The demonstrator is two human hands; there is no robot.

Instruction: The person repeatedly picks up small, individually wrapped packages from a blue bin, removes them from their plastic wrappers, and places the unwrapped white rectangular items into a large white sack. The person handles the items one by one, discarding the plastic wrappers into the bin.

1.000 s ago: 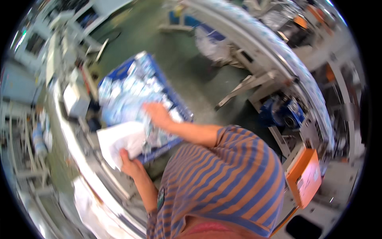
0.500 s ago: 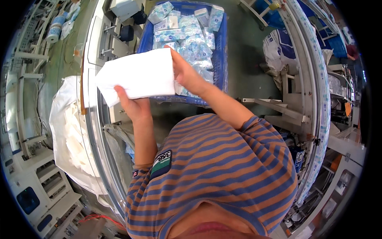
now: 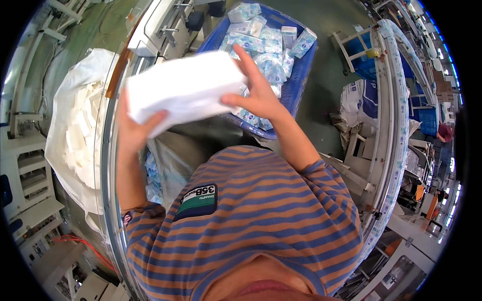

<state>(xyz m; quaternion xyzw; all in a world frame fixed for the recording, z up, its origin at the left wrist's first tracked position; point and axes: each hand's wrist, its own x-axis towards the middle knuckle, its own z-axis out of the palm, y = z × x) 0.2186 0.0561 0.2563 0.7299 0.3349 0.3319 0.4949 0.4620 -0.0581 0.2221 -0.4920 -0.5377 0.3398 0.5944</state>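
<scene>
A thick block of white tissues (image 3: 183, 88), blurred by motion, is up in front of me between both hands. My left hand (image 3: 134, 131) grips its left end, the thumb lying across the near face and the other fingers mostly hidden behind it. At the opposite end my right hand (image 3: 258, 94) has its thumb on the near side and its fingers over the far edge. Beyond the block stands a blue crate (image 3: 297, 83) piled with tissue packs (image 3: 271, 42) in pale blue and white wrapping.
To the left, past a metal rail (image 3: 107, 200), sits a big white plastic bag (image 3: 60, 165) of loose white pieces. A curved conveyor (image 3: 399, 120) carrying wrapped packs runs along the right. A printed sack (image 3: 359, 103) lies on the floor between crate and conveyor.
The tissues have tilted, the right end higher, and my left hand has moved left to their end. My right thumb now shows on the near side. The view has turned.
</scene>
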